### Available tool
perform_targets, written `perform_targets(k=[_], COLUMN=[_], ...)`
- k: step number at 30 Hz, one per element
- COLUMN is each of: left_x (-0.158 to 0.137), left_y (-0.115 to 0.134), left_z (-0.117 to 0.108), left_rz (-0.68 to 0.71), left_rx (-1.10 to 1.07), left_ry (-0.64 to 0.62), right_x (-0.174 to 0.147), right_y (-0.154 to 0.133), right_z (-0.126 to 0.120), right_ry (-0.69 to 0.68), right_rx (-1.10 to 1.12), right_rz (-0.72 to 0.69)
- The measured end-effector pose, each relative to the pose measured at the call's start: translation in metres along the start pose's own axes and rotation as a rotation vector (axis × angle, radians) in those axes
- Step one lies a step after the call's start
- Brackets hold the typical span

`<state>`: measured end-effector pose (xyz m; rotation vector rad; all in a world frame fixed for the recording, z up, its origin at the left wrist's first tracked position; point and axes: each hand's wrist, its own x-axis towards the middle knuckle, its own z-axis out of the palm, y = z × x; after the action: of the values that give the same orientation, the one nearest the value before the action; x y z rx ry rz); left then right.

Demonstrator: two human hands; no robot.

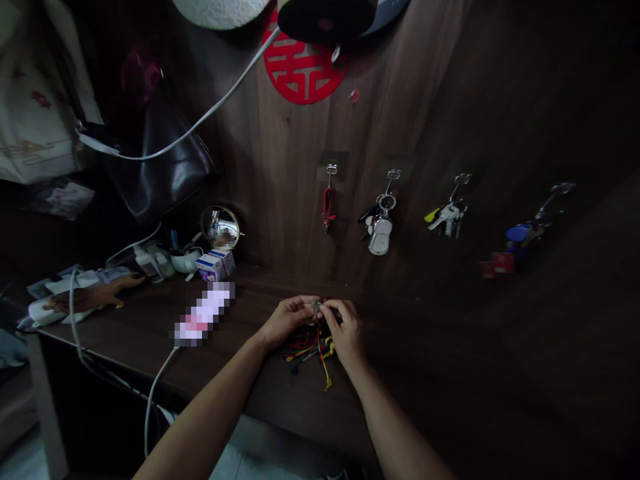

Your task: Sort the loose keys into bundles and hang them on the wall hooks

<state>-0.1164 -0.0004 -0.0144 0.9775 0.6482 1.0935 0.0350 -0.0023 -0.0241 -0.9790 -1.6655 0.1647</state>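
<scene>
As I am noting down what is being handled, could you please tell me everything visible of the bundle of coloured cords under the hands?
The bundle of coloured cords shows red, yellow and dark strands, apparently soft string, spread loosely over the dark tabletop. One yellow strand trails nearest the person. The upper part is hidden by the left hand and right hand, just below a small metallic piece at the fingertips; whether they are joined is unclear.

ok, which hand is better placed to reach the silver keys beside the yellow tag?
Probably the right: the right hand is nearer the silver keys, and the left hand would have to cross it. Both hands' fingers are on a small metal piece, so either needs freeing first.
</scene>
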Motion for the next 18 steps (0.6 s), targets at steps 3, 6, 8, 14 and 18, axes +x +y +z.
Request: perform_targets(k=[3, 6, 8, 14, 18], left_x=[-0.0002, 0.0003, 0.0008, 0.0017, 0.0014], left_y=[0.0002, 0.0008, 0.0011, 0.0011, 0.0011], left_z=[0.0012, 0.0016, 0.0015, 0.001, 0.001], left_rz=[0.049, 0.08, 0.096, 0.101, 0.086], left_rx=[0.085, 0.155, 0.188, 0.243, 0.257], left_ry=[0.013, 0.059, 0.083, 0.142, 0.133], right_x=[-0.0015, -0.0033, -0.004, -0.0048, -0.0052], right_y=[0.0012, 0.0015, 0.0006, -0.0042, -0.0055], right_z=[0.0012, 0.0031, 0.0046, 0.0062, 0.0041], right_ry=[-0.016, -0.052, -0.06, -0.08, -0.135], right_rx=[0.024, 0.054, 0.066, 0.054, 0.052], right_rz=[0.023, 0.023, 0.011, -0.028, 0.008])
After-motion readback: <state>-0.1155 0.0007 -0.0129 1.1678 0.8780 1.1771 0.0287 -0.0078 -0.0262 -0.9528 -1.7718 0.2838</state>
